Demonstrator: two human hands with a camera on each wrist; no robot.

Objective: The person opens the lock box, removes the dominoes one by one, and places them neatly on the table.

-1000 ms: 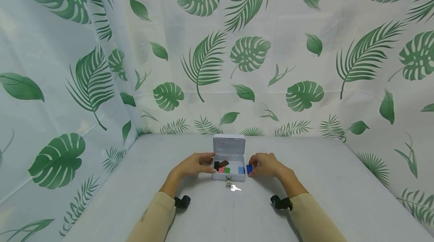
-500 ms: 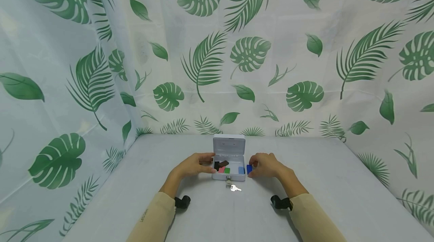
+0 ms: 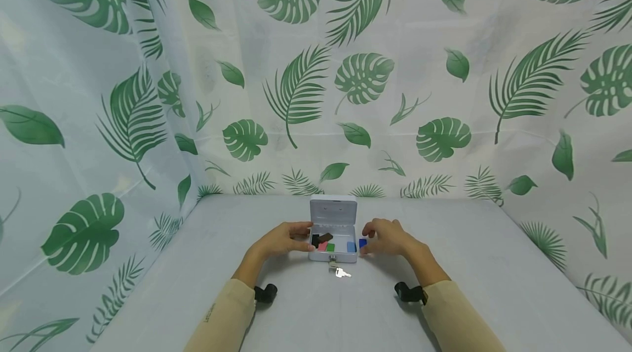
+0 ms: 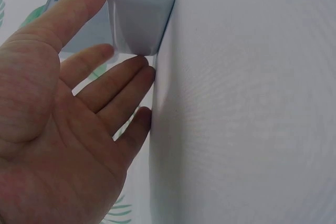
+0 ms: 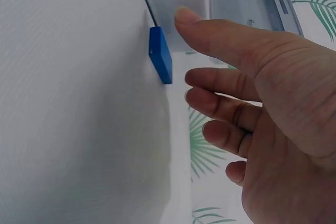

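A small pale grey metal cash box (image 3: 333, 257) stands with its lid (image 3: 333, 212) raised. Inside lie a black piece (image 3: 315, 240), a brown piece (image 3: 326, 238), a pink block (image 3: 322, 246), a green block (image 3: 331, 248) and a light blue block (image 3: 351, 247). My left hand (image 3: 282, 239) is at the box's left side, thumb over the rim and fingertips right at the outer wall. On the table just right of the box sits a dark blue block (image 5: 160, 55). My right hand (image 5: 278, 93) is beside this block, thumb and fingers spread with nothing between them.
Shiny keys (image 3: 340, 273) hang or lie at the lock (image 3: 333, 259) in front of the box. A white cloth (image 3: 444, 220) covers the table. Behind it and at the sides hang leaf-printed curtains (image 3: 306, 165).
My right hand has loosened from the dark blue block and lifted slightly, its fingers now apart from it. The block stays beside the box. My left hand has not moved.
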